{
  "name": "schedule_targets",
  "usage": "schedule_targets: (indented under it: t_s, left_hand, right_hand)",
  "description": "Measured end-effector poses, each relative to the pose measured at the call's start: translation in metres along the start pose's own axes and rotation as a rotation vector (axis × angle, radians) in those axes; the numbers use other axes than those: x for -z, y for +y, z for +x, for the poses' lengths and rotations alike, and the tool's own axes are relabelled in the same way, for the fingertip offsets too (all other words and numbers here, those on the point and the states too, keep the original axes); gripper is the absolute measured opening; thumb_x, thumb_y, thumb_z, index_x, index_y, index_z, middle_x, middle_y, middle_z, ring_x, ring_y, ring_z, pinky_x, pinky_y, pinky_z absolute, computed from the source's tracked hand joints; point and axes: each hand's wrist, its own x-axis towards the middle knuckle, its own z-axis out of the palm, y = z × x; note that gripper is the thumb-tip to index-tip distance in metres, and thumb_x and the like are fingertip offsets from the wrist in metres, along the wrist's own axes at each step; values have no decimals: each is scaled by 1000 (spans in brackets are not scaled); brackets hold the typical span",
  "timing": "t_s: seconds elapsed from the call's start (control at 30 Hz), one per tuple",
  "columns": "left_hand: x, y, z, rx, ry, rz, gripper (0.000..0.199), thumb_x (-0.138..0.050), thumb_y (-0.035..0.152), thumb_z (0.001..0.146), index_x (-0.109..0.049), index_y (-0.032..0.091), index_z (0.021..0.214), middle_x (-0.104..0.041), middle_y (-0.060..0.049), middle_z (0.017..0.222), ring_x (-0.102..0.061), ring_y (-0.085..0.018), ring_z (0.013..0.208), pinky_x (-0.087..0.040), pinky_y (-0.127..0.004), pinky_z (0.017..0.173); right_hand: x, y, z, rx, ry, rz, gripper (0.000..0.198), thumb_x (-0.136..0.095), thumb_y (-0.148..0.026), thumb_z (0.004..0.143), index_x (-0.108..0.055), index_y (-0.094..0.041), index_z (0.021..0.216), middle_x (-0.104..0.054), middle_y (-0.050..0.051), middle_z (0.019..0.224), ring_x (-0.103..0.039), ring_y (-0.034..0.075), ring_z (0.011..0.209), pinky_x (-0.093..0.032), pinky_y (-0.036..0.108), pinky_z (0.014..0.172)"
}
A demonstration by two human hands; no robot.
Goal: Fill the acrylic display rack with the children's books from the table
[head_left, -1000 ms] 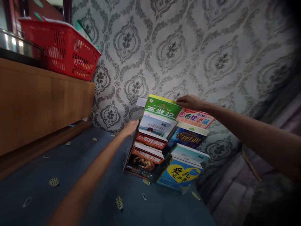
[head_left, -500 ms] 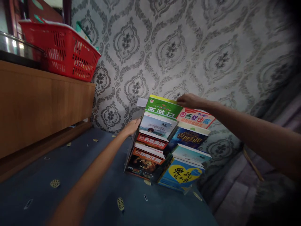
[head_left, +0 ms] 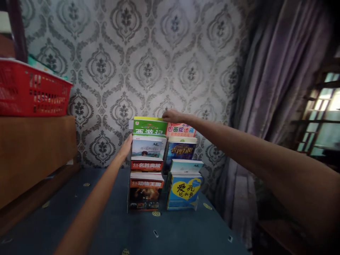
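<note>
A tiered book rack (head_left: 129,198) stands upright on the blue patterned surface, with books in two columns of stepped rows. My left hand (head_left: 127,144) grips the rack's left side near the upper rows, its fingertips partly hidden behind the edge. Over the top, between the columns, my right hand (head_left: 172,115) is closed on the upper edge. Just beneath it are a green book (head_left: 149,127) with a yellow top strip and a pink book (head_left: 181,130). Lower down sit a lion-cover book (head_left: 146,193) on the left and a blue book with a yellow heart (head_left: 183,193) on the right.
At the left, a red plastic basket (head_left: 39,88) rests on a wooden cabinet (head_left: 37,152). Patterned wallpaper (head_left: 148,67) rises directly behind the rack. A purple-grey curtain (head_left: 271,71) hangs at the right, beside a window frame (head_left: 316,106).
My view has levelled and turned right, so the rack now appears upright and further left. More curtain shows. Both hands keep their places on the rack.
</note>
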Motion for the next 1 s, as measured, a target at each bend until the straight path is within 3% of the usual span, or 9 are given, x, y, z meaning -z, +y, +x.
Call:
schedule_targets:
  t_s: [0.2,0.4,0.6,1.0]
  left_hand:
    - [-5,10,-3,130,1,-194,60,-39,65,94,-62,21,128,-70,-9,127,-65,-26,119,-55,-38,97]
    - [-15,26,-12,168,36,-212,53,-42,59,96,-66,18,122,-76,-9,114,-70,-25,108,-58,-39,91]
    - [-24,37,-14,222,94,-184,45,-37,46,102,-63,19,126,-75,-8,115,-70,-23,109,-58,-37,92]
    - [-23,27,-11,198,69,-174,46,-39,51,100,-63,22,128,-75,-7,117,-70,-23,109,-58,-36,92]
  right_hand:
    - [-2,19,-28,-43,68,167,35,-43,-20,96,-72,-12,115,-74,11,112,-65,19,93,-43,26,78]
    - [-7,26,-41,-59,60,293,30,-54,-30,93,-77,-11,98,-75,5,85,-61,14,71,-40,23,65]
    - [-12,25,-31,-113,129,347,35,-58,-41,90,-76,-11,97,-73,7,85,-60,16,73,-38,25,62]
    - [-15,29,-16,-127,145,477,21,-61,-26,83,-76,-12,78,-60,-2,62,-51,12,67,-35,22,61]
